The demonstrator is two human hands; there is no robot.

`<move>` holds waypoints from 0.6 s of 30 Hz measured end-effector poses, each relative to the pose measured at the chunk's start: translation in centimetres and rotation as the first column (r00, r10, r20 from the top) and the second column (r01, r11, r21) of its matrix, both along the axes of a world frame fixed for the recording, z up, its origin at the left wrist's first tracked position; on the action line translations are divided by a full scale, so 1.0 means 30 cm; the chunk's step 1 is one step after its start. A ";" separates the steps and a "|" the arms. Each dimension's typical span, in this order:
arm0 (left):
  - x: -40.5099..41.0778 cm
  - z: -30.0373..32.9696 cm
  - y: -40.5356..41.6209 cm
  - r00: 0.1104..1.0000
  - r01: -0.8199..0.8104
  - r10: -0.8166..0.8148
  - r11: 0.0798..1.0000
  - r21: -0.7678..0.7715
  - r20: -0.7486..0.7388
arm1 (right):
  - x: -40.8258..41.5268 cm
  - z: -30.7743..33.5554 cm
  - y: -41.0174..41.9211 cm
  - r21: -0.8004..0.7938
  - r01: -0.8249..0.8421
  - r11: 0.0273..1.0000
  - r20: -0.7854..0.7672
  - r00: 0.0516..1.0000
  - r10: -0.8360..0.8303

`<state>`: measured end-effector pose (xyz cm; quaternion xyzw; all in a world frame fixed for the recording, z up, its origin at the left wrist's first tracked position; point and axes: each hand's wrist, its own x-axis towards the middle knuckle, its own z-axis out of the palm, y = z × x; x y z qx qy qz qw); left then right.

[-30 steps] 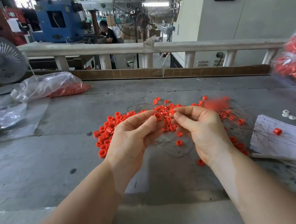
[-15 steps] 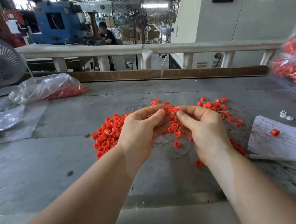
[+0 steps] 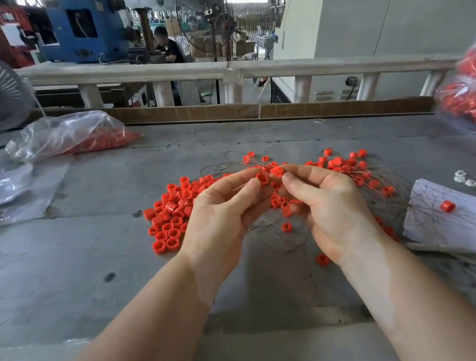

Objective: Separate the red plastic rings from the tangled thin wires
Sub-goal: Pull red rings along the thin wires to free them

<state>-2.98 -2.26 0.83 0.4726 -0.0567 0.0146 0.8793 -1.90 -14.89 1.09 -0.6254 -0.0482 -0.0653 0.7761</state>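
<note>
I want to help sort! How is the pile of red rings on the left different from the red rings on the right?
The left pile is packed tight, with no wires visible through it; the right rings are spread out and caught in thin wires. The left pile lies beside the left hand, the others behind the right hand. Both are small red plastic rings on the grey table.

Matt red plastic rings [image 3: 171,218] are lying among thin, dark metal wires [image 3: 384,177] on a rough, dull grey table [image 3: 110,199], while glossy clear plastic bags [image 3: 63,135] and a sheet of matt white paper [image 3: 468,223] are resting nearby.
</note>
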 end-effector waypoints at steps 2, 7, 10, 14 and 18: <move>-0.002 0.001 0.000 1.000 0.006 -0.006 1.000 -0.001 -0.002 | -0.001 0.002 0.000 0.009 0.003 1.000 -0.004 1.000 -0.003; -0.003 0.004 0.000 1.000 0.009 -0.010 1.000 -0.014 -0.004 | -0.002 0.002 0.003 -0.001 0.005 1.000 0.005 1.000 -0.005; -0.005 0.007 0.000 1.000 0.023 -0.023 0.999 -0.040 -0.005 | -0.004 0.002 0.002 -0.013 0.005 1.000 0.014 1.000 -0.005; -0.008 0.006 0.001 0.999 0.036 -0.038 0.997 -0.072 -0.024 | -0.010 0.005 0.002 -0.047 0.023 0.999 0.056 0.998 -0.020; -0.007 0.008 0.005 0.997 0.056 -0.061 0.993 -0.102 -0.050 | -0.019 0.014 0.003 -0.060 0.046 0.997 0.128 0.991 -0.038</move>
